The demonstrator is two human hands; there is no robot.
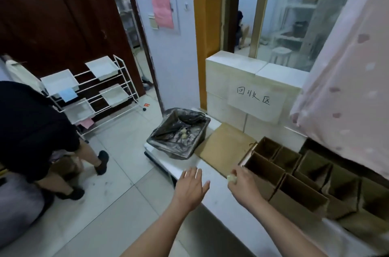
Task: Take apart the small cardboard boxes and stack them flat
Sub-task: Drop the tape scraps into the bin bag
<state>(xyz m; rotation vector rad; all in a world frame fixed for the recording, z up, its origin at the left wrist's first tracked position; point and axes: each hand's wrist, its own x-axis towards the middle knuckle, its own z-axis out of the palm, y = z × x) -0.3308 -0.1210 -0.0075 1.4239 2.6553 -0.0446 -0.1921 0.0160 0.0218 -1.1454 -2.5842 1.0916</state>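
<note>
On the white counter [210, 174] a cluster of open small cardboard boxes [294, 174] stands upright, packed side by side against the tiled wall; the far ones run under a pink dotted curtain [345, 80] and off the right edge, so their number cannot be told. Just beside them, toward the bin, a flattened cardboard sheet [223, 147] lies flat on the counter. The left hand [191, 185] hovers over the counter's edge with fingers spread and straight, holding nothing. The right hand [242, 183] is near the closest box, fingers curled; something small and pale shows at its fingertips, perhaps pinched, but blur hides what it is. A bin lined with a black bag [179, 132] sits at the counter's end. At the left, another person in dark clothes [31, 130] is cut off by the frame.
</note>
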